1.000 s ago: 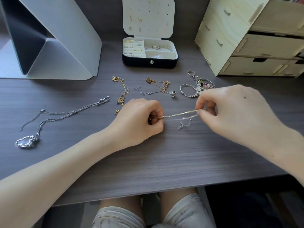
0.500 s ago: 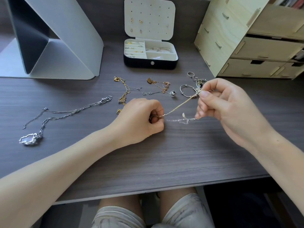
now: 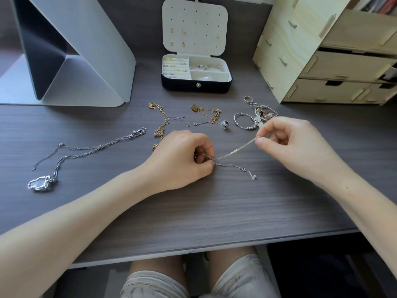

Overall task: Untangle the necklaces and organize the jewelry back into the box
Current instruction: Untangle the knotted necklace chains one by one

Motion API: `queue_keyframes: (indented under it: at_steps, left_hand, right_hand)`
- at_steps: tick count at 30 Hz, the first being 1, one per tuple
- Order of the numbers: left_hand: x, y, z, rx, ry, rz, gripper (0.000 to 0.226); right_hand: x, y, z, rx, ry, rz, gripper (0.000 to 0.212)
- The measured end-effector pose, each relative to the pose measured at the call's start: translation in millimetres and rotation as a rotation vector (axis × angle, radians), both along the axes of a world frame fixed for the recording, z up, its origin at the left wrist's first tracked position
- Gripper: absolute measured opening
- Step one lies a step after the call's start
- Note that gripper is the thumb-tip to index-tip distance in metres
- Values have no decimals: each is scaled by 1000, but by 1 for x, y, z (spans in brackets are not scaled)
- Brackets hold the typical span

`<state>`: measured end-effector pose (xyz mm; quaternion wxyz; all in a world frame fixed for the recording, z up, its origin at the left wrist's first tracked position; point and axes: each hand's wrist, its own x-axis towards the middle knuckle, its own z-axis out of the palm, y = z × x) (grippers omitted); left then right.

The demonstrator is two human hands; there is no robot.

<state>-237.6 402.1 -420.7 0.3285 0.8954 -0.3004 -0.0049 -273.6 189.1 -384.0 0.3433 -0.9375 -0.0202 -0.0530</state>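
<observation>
Pinched one end of the gold chain (image 3: 236, 149) with the left hand (image 3: 180, 160), grip curled tight on it, low against the table (image 3: 214, 211). Held the other end taut, up and to the right, with the right hand (image 3: 287, 145), grip clamped on it between thumb and forefinger. Trailed a silver chain (image 3: 234, 166) flat on the table from the left fingertips. Jewelry box (image 3: 182, 85) open, far centre.
</observation>
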Motion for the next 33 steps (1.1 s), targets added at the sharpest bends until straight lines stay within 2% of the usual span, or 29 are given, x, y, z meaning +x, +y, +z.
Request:
queue_keyframes:
  at_steps: [5,7,11,17,21,26,28,33]
  left_hand:
    - [0,1,1,-12,44,4,15]
    - [1,1,2,-30,71,2,15]
    - [4,2,4,-27,109,-25,12]
    - [7,11,8,-17,144,-104,6]
    - [7,17,5,-3,62,-152,21]
    - [9,20,1,6,-33,-169,30]
    - [9,23,-1,33,-65,-155,32]
    - [-1,29,0,93,-217,-109,33]
  right_hand:
    - [8,4,-9,-242,-82,-41,13]
    - [6,10,-14,-314,-119,68,22]
    - [0,29,-23,-308,-69,272,38]
    - [-2,32,-27,-254,-79,298,18]
    - [-10,26,-26,-247,-34,369,8]
    - [-22,23,-27,-210,-20,434,5]
    - [-24,21,-26,-201,-34,451,10]
    - [-18,2,-22,-227,-169,319,16]
